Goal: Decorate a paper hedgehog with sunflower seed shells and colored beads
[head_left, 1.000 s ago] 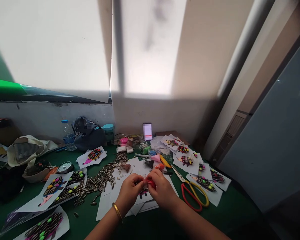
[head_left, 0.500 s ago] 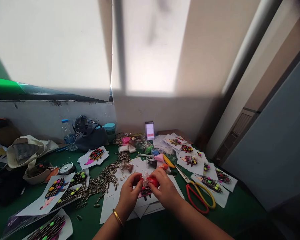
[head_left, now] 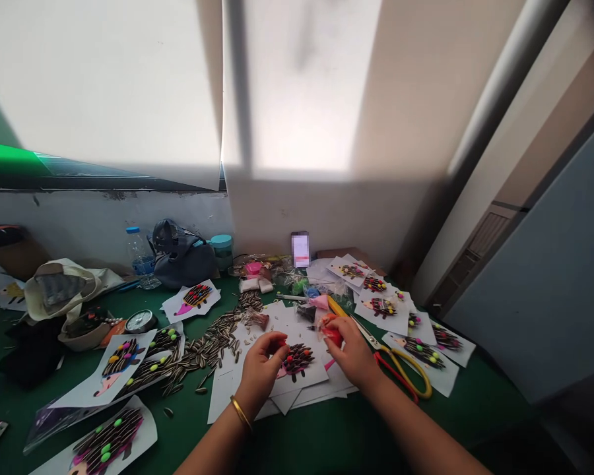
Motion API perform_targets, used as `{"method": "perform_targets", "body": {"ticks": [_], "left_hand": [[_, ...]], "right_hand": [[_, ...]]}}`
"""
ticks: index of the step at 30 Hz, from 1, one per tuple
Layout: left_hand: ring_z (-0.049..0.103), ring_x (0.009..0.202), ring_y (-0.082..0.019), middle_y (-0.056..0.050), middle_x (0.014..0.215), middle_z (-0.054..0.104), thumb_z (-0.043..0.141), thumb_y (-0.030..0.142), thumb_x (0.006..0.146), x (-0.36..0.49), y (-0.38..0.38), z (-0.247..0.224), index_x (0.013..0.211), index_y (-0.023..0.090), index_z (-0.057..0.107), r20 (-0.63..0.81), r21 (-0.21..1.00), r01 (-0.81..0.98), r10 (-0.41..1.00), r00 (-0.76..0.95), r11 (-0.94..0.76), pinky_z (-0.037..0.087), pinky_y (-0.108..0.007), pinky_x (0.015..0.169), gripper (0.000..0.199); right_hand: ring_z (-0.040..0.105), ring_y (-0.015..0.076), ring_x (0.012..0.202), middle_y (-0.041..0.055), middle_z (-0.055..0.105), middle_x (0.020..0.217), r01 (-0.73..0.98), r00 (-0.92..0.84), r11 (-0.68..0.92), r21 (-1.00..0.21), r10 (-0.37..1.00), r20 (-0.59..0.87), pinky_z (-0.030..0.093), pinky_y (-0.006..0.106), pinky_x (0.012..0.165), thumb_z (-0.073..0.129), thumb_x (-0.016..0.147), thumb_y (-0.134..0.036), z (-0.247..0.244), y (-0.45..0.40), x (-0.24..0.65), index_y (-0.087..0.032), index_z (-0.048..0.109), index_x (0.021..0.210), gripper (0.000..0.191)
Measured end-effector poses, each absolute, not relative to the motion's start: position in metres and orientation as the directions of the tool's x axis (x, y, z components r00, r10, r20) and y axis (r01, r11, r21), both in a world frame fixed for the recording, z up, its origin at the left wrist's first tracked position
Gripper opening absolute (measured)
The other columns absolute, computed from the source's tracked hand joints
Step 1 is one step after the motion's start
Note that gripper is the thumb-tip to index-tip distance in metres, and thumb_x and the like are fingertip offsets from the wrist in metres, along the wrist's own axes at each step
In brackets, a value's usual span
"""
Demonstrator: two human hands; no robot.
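Observation:
My left hand [head_left: 261,368], with a gold bangle at the wrist, is closed in a pinch on a small bit of red modelling clay [head_left: 281,342]. My right hand [head_left: 355,353] grips a lump of red modelling clay [head_left: 332,336] in a clear plastic wrapper. Between the hands lies a hedgehog picture [head_left: 297,359] on white paper, its back covered with striped sunflower seeds and a few red dots. More white sheets [head_left: 222,396] are under it. Beyond the hands are wrapped clay lumps, a pink one [head_left: 319,301] among them.
Loose sunflower seeds [head_left: 212,343] spread to the left. Scissors [head_left: 410,373] with red and yellow handles lie beside my right forearm. Finished hedgehog pictures [head_left: 383,309] overlap at the right, others at the left. A phone [head_left: 300,251] stands by the wall, with a water bottle [head_left: 141,260] farther left.
My hands have come apart: the right moved right with the wrapped red clay, the left stays near the picture with a small red bit. The hedgehog picture is now more exposed.

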State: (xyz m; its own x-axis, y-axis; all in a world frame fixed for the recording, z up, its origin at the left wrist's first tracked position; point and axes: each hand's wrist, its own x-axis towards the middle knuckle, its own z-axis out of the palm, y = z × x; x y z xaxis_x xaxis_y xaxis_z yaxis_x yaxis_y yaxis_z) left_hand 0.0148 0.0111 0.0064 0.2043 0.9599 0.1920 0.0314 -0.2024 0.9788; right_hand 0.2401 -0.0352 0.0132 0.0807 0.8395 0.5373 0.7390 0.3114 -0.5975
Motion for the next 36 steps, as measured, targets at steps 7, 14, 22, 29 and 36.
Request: {"method": "perform_targets", "body": {"ticks": [7, 14, 22, 29, 36], "left_hand": [[0.066, 0.096, -0.023, -0.009, 0.099, 0.071, 0.063, 0.042, 0.081, 0.014, 0.009, 0.01, 0.108, 0.019, 0.069, 0.144, 0.99, -0.04, 0.962, 0.231, -0.139, 0.051, -0.035, 0.087, 0.036], [0.063, 0.073, -0.017, -0.004, 0.074, 0.069, 0.068, 0.048, 0.076, 0.014, 0.008, 0.014, 0.092, 0.016, 0.071, 0.1, 0.993, -0.087, 0.976, 0.193, -0.084, 0.05, -0.029, 0.071, 0.035], [0.058, 0.074, -0.014, -0.002, 0.076, 0.066, 0.075, 0.043, 0.069, 0.013, 0.011, 0.016, 0.086, 0.017, 0.068, 0.056, 0.981, -0.193, 0.985, 0.161, -0.024, 0.046, -0.026, 0.07, 0.032], [0.056, 0.074, -0.015, -0.004, 0.077, 0.064, 0.066, 0.046, 0.077, 0.014, 0.01, 0.016, 0.106, 0.015, 0.07, 0.054, 0.978, -0.21, 0.982, 0.181, -0.015, 0.044, -0.027, 0.071, 0.042], [0.05, 0.061, -0.012, 0.0, 0.063, 0.058, 0.073, 0.047, 0.071, 0.013, 0.007, 0.017, 0.073, 0.016, 0.066, 0.118, 0.982, -0.164, 0.979, 0.166, -0.09, 0.041, -0.024, 0.059, 0.032]], "right_hand": [[0.057, 0.0257, 0.098, 0.009, 0.063, 0.104, 0.941, 0.134, 0.037, -0.336, 0.871, 0.472, 0.044, 0.04, 0.085, 0.05, 0.087, -0.025, -0.016, -0.04, 0.275, -0.021, 0.064, 0.098, 0.018], [0.051, 0.0271, 0.115, 0.0082, 0.06, 0.121, 0.967, 0.153, -0.037, -0.252, 0.875, 0.459, 0.037, 0.046, 0.096, 0.047, 0.079, -0.015, -0.019, -0.042, 0.268, -0.024, 0.065, 0.113, 0.039], [0.05, 0.0269, 0.117, 0.0079, 0.058, 0.124, 0.965, 0.157, -0.005, -0.262, 0.81, 0.565, 0.036, 0.045, 0.098, 0.044, 0.079, -0.012, -0.016, -0.047, 0.267, -0.023, 0.062, 0.118, 0.044], [0.05, 0.0274, 0.117, 0.0084, 0.059, 0.122, 0.968, 0.056, 0.11, -0.226, 0.781, 0.622, 0.035, 0.046, 0.1, 0.046, 0.082, -0.013, -0.015, -0.048, 0.257, -0.022, 0.063, 0.115, 0.039], [0.051, 0.0265, 0.116, 0.0078, 0.059, 0.122, 0.968, -0.008, 0.159, -0.195, 0.797, 0.605, 0.033, 0.047, 0.101, 0.047, 0.084, -0.014, -0.017, -0.049, 0.252, -0.024, 0.061, 0.117, 0.038]]}}
